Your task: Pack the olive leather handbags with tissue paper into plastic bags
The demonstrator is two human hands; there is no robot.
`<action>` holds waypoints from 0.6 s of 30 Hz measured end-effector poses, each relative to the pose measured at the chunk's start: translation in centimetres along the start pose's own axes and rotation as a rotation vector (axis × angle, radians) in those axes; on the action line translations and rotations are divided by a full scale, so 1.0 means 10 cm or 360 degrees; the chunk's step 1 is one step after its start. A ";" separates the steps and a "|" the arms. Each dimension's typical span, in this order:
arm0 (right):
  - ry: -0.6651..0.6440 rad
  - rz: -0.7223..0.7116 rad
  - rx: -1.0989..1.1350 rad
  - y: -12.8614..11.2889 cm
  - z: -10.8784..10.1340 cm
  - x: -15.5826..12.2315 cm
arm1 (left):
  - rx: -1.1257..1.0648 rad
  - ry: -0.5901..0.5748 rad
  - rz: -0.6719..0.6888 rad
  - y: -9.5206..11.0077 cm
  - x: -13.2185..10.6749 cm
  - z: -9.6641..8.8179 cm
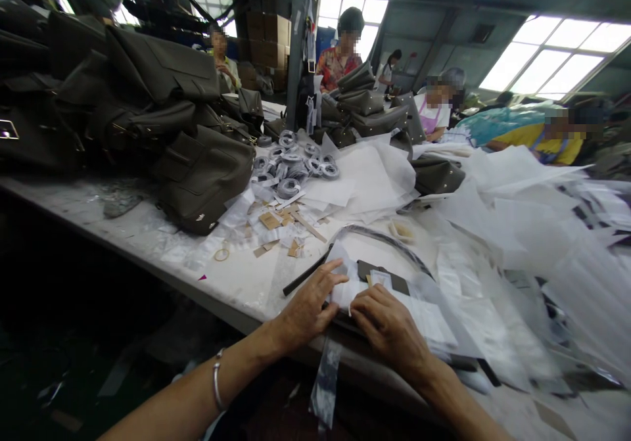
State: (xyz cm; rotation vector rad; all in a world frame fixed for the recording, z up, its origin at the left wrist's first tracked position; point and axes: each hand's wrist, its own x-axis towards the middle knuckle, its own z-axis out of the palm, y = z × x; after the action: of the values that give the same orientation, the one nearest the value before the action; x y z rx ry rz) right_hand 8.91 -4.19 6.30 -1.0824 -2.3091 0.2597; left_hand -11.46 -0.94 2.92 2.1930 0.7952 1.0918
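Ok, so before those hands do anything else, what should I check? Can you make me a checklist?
1. Left hand on the white wrapping: ok, its fingers touch it.
2. Firm pinch by the right hand: cannot tell, its curled fingers hide their tips.
3. Clear plastic strip up on the table: not ok, it hangs down past the near edge.
4. Brown tags tidied: not ok, they lie scattered beyond the left hand.
5. Other people keeping their hands off the wrapping: ok, they are all farther back.
6. Everything under the wrapping: cannot tell, it's covered.
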 end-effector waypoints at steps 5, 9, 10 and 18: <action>0.0031 -0.0095 -0.0067 0.05 0.09 -0.06 | 0.0120 -0.0028 0.0194 -0.04 -0.01 0.04; 0.0113 -0.0148 -0.0022 -0.07 0.05 -0.11 | 0.0156 -0.0085 0.0432 -0.12 -0.04 0.09; 0.0146 -0.0133 0.0016 -0.13 0.02 -0.14 | 0.0164 -0.0089 0.0470 -0.14 -0.05 0.09; -0.0044 -0.0117 -0.0168 -0.46 0.13 -0.96 | 0.0181 -0.0313 0.0587 -0.08 -0.10 -0.10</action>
State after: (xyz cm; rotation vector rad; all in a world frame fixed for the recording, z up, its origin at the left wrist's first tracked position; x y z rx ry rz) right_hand 10.10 -14.32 3.12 -1.0480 -2.4052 0.1260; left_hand -13.00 -0.96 2.40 2.5645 0.3833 0.9945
